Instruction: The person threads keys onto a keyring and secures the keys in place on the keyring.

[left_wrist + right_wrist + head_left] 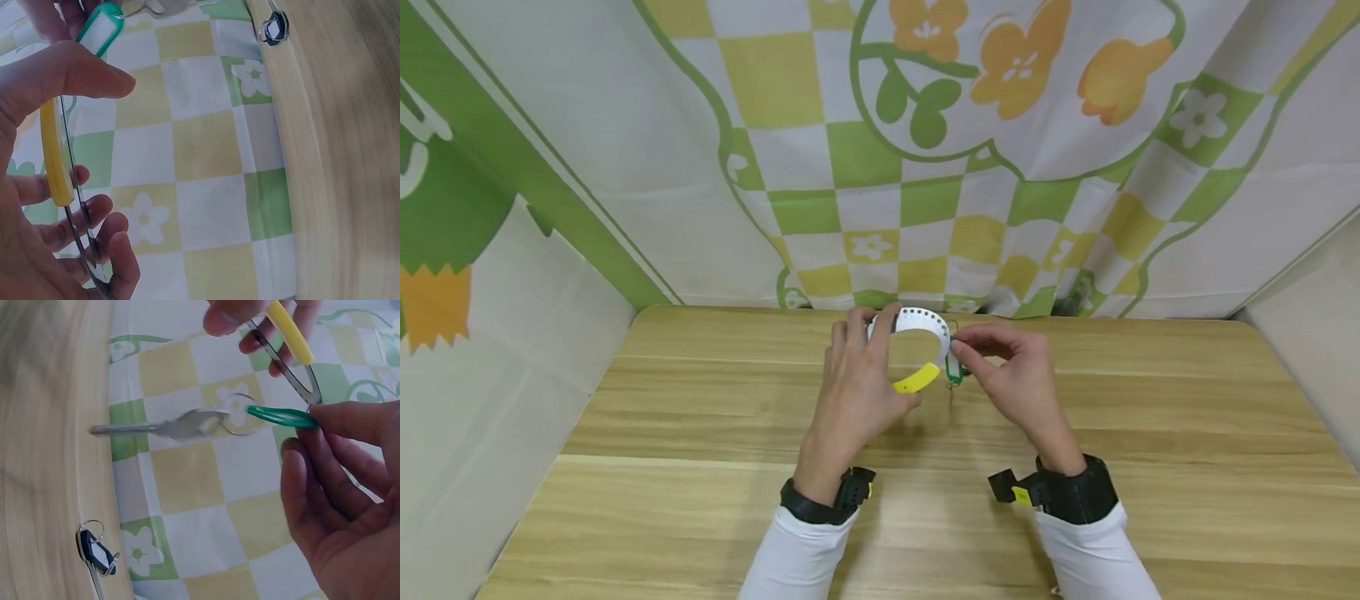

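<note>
A large flat metal ring (925, 318) with a row of small holes and a yellow section (917, 379) stands above the table. My left hand (861, 375) grips it, thumb near the yellow section and fingers around the far side. Just to the right, my right hand (1018, 375) pinches a green-edged key tag (281, 417) between thumb and fingers. From the tag's small wire ring hangs a silver key (178, 425), pointing down toward the table. In the head view the tag is right beside the holed ring.
A black key tag (97, 553) with its own wire ring and key lies on the wooden table (700, 500) near the back edge, mostly hidden behind the green tag in the head view. A checked flower-print curtain (865, 150) hangs behind the table.
</note>
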`<move>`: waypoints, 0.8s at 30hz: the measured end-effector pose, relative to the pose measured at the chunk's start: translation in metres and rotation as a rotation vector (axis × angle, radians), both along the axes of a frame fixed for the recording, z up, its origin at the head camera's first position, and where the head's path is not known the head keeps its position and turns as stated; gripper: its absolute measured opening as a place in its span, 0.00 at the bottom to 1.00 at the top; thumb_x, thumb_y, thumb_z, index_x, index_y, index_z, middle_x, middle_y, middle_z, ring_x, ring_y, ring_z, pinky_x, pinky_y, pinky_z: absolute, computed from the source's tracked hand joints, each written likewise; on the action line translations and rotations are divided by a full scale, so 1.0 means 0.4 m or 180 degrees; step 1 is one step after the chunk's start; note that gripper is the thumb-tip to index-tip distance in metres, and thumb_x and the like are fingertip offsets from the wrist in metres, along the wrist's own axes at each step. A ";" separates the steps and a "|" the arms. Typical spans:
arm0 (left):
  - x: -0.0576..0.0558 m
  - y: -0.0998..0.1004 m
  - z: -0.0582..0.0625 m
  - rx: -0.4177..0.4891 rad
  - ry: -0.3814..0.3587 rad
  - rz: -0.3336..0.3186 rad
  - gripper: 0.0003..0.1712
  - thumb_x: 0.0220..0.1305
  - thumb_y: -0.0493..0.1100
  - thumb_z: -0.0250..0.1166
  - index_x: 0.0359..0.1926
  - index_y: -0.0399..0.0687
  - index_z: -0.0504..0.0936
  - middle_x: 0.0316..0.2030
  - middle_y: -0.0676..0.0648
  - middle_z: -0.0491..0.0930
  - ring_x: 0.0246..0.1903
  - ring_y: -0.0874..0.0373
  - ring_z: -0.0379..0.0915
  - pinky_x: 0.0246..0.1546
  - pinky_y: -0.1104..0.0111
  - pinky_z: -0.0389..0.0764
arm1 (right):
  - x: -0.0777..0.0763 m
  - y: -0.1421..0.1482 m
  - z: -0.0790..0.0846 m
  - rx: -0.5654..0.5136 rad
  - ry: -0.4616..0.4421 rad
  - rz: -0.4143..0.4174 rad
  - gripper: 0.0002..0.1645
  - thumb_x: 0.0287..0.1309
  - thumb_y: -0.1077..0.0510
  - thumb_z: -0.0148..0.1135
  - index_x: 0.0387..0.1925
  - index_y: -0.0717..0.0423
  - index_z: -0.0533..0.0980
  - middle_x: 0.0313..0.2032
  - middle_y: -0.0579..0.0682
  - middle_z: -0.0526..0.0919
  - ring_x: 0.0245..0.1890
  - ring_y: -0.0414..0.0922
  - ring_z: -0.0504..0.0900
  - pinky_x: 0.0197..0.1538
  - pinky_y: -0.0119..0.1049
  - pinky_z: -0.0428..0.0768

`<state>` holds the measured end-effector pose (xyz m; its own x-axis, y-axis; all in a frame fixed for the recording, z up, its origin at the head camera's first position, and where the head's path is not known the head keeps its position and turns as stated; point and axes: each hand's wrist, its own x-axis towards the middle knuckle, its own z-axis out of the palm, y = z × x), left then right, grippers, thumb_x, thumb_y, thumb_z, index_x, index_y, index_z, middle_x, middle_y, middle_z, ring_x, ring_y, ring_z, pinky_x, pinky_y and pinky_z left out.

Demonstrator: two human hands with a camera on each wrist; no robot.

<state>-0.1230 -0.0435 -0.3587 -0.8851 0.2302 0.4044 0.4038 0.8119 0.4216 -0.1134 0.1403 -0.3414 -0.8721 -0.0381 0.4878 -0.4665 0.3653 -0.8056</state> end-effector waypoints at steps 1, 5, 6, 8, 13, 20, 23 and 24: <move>0.000 0.000 0.000 0.0006 -0.0010 0.0000 0.60 0.24 0.52 0.78 0.65 0.52 0.60 0.54 0.43 0.61 0.50 0.46 0.59 0.40 0.56 0.67 | -0.001 0.004 -0.002 -0.0045 -0.0107 0.0035 0.08 0.49 0.64 0.64 0.34 0.63 0.80 0.31 0.52 0.82 0.30 0.45 0.80 0.37 0.40 0.77; -0.002 0.000 0.000 0.0113 -0.0042 -0.0044 0.60 0.24 0.52 0.78 0.65 0.51 0.61 0.53 0.44 0.62 0.49 0.47 0.59 0.40 0.57 0.67 | -0.013 0.021 -0.021 -0.0348 -0.0481 0.0117 0.11 0.52 0.58 0.63 0.36 0.61 0.80 0.33 0.52 0.82 0.33 0.46 0.80 0.39 0.40 0.76; -0.002 0.000 0.000 0.0143 -0.0047 -0.0056 0.60 0.24 0.52 0.78 0.65 0.51 0.61 0.53 0.45 0.62 0.49 0.48 0.59 0.41 0.57 0.67 | -0.019 0.025 -0.030 -0.0469 -0.0574 0.0124 0.12 0.52 0.56 0.63 0.36 0.61 0.80 0.33 0.53 0.82 0.33 0.46 0.80 0.39 0.41 0.76; -0.003 0.000 0.001 0.0197 -0.0051 -0.0080 0.60 0.23 0.51 0.79 0.65 0.51 0.62 0.53 0.45 0.62 0.49 0.48 0.58 0.41 0.57 0.67 | -0.029 0.032 -0.047 -0.0688 -0.0738 0.0115 0.15 0.52 0.53 0.64 0.37 0.60 0.79 0.33 0.54 0.82 0.32 0.49 0.80 0.39 0.43 0.76; -0.005 0.003 0.000 0.0204 -0.0035 -0.0131 0.61 0.23 0.50 0.79 0.65 0.52 0.61 0.54 0.45 0.61 0.51 0.48 0.58 0.42 0.57 0.66 | -0.039 0.038 -0.064 -0.0932 -0.0954 0.0099 0.18 0.50 0.50 0.65 0.38 0.60 0.78 0.31 0.56 0.81 0.32 0.55 0.80 0.39 0.47 0.76; -0.005 0.005 -0.004 0.0057 0.0118 -0.0225 0.61 0.24 0.51 0.79 0.66 0.53 0.60 0.54 0.44 0.61 0.50 0.46 0.59 0.41 0.55 0.66 | -0.036 0.034 -0.058 -0.0909 -0.0892 0.0004 0.15 0.49 0.52 0.66 0.36 0.58 0.81 0.33 0.55 0.82 0.29 0.49 0.80 0.36 0.44 0.76; -0.005 0.005 -0.005 -0.0030 0.0157 -0.0248 0.62 0.24 0.51 0.79 0.66 0.53 0.59 0.55 0.44 0.60 0.50 0.46 0.59 0.42 0.53 0.66 | -0.030 0.029 -0.047 -0.0677 -0.0701 -0.0095 0.11 0.49 0.56 0.65 0.35 0.58 0.81 0.33 0.54 0.82 0.29 0.46 0.80 0.34 0.40 0.76; -0.004 0.005 -0.005 -0.0044 0.0159 -0.0255 0.62 0.23 0.51 0.79 0.66 0.53 0.59 0.55 0.44 0.60 0.50 0.45 0.59 0.43 0.52 0.66 | -0.026 0.028 -0.041 -0.0568 -0.0615 -0.0130 0.10 0.50 0.58 0.65 0.34 0.59 0.82 0.32 0.54 0.82 0.28 0.46 0.80 0.33 0.39 0.76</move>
<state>-0.1248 -0.0413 -0.3608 -0.8425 0.3052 0.4439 0.4878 0.7818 0.3884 -0.1238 0.1513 -0.3576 -0.9488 0.0708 0.3079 -0.2856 0.2249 -0.9316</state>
